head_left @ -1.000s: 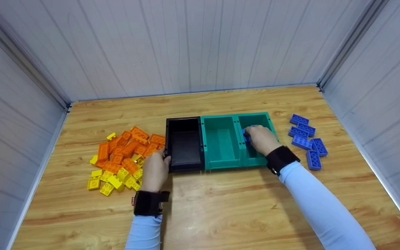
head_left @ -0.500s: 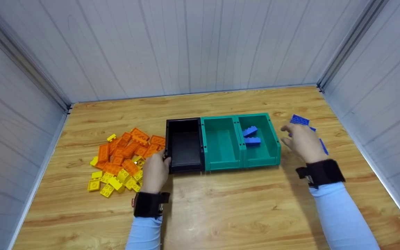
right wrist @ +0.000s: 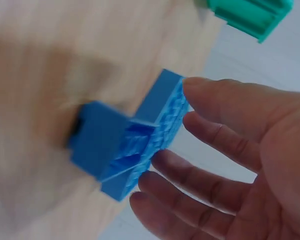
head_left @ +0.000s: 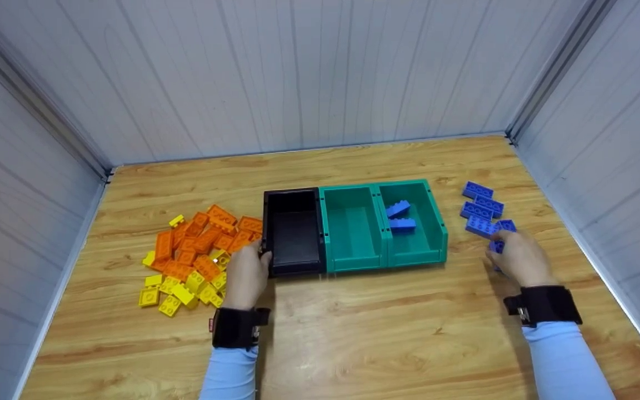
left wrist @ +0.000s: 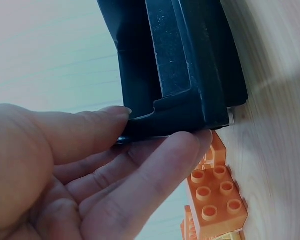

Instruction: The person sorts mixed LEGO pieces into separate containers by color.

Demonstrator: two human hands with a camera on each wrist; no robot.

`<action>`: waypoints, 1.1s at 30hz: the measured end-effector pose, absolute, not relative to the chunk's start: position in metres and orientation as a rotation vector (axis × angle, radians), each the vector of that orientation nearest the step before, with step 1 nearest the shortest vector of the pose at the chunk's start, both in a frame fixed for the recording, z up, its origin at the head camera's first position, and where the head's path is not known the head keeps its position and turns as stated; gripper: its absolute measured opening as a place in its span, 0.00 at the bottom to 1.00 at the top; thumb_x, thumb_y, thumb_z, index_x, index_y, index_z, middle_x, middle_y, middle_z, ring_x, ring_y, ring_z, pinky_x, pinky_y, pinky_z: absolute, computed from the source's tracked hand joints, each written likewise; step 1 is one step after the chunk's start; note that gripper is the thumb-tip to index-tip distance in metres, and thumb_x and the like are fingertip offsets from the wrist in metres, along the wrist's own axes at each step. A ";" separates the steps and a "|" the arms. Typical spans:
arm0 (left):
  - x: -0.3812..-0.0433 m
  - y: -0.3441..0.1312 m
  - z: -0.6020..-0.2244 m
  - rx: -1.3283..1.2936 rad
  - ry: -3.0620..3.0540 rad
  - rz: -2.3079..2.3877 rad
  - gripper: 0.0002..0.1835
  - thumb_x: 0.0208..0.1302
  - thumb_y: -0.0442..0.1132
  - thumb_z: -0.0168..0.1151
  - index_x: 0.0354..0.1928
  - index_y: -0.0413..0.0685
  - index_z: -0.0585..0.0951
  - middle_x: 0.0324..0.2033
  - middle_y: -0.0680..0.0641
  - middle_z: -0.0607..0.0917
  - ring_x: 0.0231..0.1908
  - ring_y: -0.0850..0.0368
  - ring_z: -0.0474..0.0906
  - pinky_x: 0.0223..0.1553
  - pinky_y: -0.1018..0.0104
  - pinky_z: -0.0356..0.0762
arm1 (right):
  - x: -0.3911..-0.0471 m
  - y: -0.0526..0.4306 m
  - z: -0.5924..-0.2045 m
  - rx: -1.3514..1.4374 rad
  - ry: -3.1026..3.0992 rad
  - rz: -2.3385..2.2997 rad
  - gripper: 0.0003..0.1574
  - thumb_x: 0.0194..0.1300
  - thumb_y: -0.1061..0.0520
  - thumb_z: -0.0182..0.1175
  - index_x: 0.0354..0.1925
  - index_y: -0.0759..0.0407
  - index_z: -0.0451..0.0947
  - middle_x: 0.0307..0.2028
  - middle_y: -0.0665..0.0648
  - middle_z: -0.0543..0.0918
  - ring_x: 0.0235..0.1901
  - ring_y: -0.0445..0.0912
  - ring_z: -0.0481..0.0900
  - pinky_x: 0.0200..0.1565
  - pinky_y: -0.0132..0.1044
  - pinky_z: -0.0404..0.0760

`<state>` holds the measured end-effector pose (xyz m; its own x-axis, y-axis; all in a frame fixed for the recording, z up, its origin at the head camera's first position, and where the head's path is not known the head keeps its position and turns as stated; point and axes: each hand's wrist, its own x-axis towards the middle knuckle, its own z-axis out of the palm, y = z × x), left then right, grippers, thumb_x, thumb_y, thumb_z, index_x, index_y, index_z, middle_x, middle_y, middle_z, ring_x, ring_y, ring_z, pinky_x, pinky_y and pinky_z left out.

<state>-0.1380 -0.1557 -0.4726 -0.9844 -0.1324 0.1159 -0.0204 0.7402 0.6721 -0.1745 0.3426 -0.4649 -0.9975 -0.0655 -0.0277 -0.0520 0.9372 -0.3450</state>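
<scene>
My left hand (head_left: 248,275) pinches the left wall of a black bin (head_left: 296,239); in the left wrist view the thumb lies on one side of the bin's edge (left wrist: 177,117) and the fingers on the other. At the right, my right hand (head_left: 525,260) reaches over a group of blue toy bricks (head_left: 476,210), partly hiding the nearest ones. The right wrist view shows its thumb and fingers spread around a blue brick (right wrist: 102,137), without a grip on it. Two blue bricks (head_left: 402,224) lie inside the right green bin (head_left: 425,250).
A second green bin (head_left: 353,228) stands between the black bin and the right green bin, side by side in a row. Left of them, orange bricks (head_left: 206,240) and yellow bricks (head_left: 185,295) lie in a loose pile. Panel walls (head_left: 309,83) enclose the wooden table (head_left: 353,328).
My right hand has left the right green bin, where two blue bricks are now uncovered, and moved right and nearer to the blue bricks on the table. My left hand stays on the black bin.
</scene>
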 end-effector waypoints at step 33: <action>-0.137 -0.156 -0.473 0.110 -2.782 -1.106 0.21 0.70 0.32 0.59 0.60 0.24 0.75 0.49 0.27 0.81 0.41 0.36 0.83 0.46 0.46 0.80 | -0.175 0.308 -0.428 -0.246 3.180 -0.747 0.40 0.57 0.69 0.67 0.64 0.79 0.65 0.53 0.83 0.72 0.48 0.74 0.73 0.49 0.67 0.72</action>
